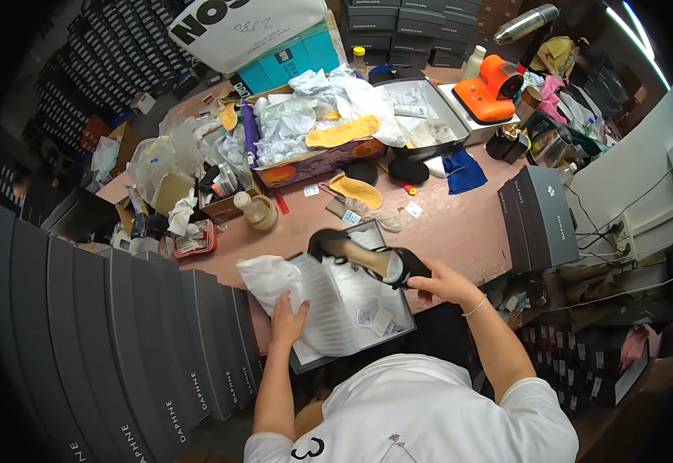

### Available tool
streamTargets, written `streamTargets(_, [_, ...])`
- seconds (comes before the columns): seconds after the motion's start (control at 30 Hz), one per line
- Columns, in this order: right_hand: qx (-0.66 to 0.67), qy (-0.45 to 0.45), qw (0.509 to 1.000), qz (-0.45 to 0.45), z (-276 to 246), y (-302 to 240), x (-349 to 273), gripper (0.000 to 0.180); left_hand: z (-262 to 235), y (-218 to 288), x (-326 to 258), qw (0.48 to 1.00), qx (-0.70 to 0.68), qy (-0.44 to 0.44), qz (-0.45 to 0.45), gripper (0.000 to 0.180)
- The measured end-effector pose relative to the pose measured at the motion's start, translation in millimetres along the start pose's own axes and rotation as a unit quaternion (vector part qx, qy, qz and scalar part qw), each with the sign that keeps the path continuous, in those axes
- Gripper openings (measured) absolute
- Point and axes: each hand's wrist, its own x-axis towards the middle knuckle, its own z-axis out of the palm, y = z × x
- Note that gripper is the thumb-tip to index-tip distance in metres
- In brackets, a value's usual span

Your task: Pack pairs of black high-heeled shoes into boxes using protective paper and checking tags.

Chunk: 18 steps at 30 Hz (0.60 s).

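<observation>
My right hand (448,285) is closed around the end of a black strappy shoe (375,261) with a pale insole, held tilted above an open grey shoebox (407,315). White filling shows in the shoe's strapped end. My left hand (287,319) has its fingers apart and rests against a white wrapping sheet (327,305) that sticks up over the box's left side. A smoother white sheet (263,278) lies beside its upper end. Small paper packets (382,321) lie on the box's white bottom.
Grey shoeboxes (136,347) line the left side, with another stack (541,220) at the right. A carton (282,176) of crumpled paper stands beyond, near yellow insoles (355,191), a glass jar (256,211) and an orange machine (494,89). Another person (554,55) is at far right.
</observation>
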Motion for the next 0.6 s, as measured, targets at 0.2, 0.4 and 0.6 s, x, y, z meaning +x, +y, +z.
streamTargets(0.2, [-0.181,-0.327,0.925,0.069,13,-27,31,0.041,-81,122,12,0.792,-0.467,-0.365,-0.15,0.068])
streamTargets(0.4, [-0.402,-0.016,0.85,-0.341,79,-30,44,0.039,-28,108,-44,0.477,-0.708,-0.366,-0.37,0.087])
streamTargets(0.6, [-0.507,0.013,0.796,-0.33,139,31,30,0.047,-27,132,-61,0.493,-0.744,-0.199,-0.406,0.088])
